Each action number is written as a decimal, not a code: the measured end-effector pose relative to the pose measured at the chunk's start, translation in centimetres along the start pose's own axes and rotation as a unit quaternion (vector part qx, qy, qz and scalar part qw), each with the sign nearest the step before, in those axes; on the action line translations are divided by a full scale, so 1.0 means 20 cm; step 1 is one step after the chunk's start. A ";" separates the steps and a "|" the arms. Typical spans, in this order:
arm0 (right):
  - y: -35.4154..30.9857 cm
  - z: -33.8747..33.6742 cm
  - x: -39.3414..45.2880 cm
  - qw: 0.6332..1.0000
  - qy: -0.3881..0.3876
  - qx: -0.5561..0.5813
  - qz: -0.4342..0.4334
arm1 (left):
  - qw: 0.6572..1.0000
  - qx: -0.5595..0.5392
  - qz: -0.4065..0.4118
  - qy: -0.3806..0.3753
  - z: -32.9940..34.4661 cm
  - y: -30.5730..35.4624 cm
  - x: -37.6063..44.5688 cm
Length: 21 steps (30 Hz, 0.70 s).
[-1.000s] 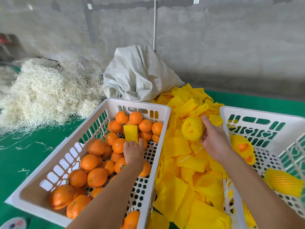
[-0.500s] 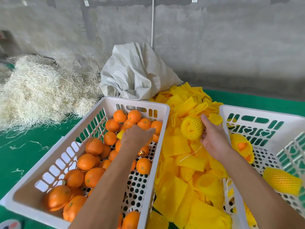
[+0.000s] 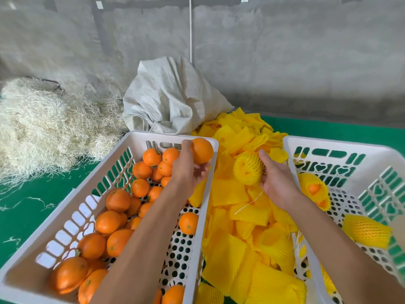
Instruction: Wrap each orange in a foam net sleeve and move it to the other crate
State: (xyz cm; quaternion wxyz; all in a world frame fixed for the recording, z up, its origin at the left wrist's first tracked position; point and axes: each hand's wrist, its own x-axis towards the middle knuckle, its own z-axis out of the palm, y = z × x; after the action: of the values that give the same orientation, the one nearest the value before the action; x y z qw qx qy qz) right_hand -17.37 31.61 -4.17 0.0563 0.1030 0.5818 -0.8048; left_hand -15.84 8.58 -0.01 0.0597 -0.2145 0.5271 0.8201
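Left crate (image 3: pixel 65 220), holding the loose unwrapped oranges, is sitting on the green surface (image 3: pixel 32 200). The left hand (image 3: pixel 188 170), which a second ago was reaching down among the fruit, is now lifting clear above the crate's far right rim, fingers closing around one orange (image 3: pixel 202 150). That orange is travelling right, toward the sleeve. The right hand (image 3: pixel 276 178) is keeping its place over the pile of yellow sleeves (image 3: pixel 241 249), fingers pinching an opened foam net sleeve (image 3: pixel 248 168), mouth facing the fruit. Judgement: picking is done; insertion is next. Right crate (image 3: pixel 328 150) is holding wrapped oranges (image 3: pixel 368 231). Small dark stickers are showing on some oranges; their writing is too small to read.
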 end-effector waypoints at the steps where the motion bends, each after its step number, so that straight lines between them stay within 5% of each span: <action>1: 0.00 0.00 0.00 1.000 -0.001 -0.001 0.000 | 0.998 -0.053 -0.030 -0.026 0.00 0.01 -0.01; 7: 0.00 0.01 -0.01 1.000 0.013 -0.005 -0.009 | 0.973 -0.181 -0.062 -0.127 0.00 0.03 -0.04; 12: -0.02 0.03 -0.03 0.999 0.027 0.012 -0.025 | 0.981 -0.075 0.044 -0.172 0.10 -0.04 -0.08; 21: -0.06 0.03 -0.09 0.998 0.006 0.036 -0.044 | 0.955 0.139 0.110 -0.237 0.21 -0.19 -0.14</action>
State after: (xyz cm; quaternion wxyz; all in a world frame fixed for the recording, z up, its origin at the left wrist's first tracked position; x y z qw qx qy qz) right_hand -15.86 31.44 -2.42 0.0134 0.0836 0.5566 -0.8265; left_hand -13.30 14.40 -0.47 0.1214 0.0560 0.6269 0.7675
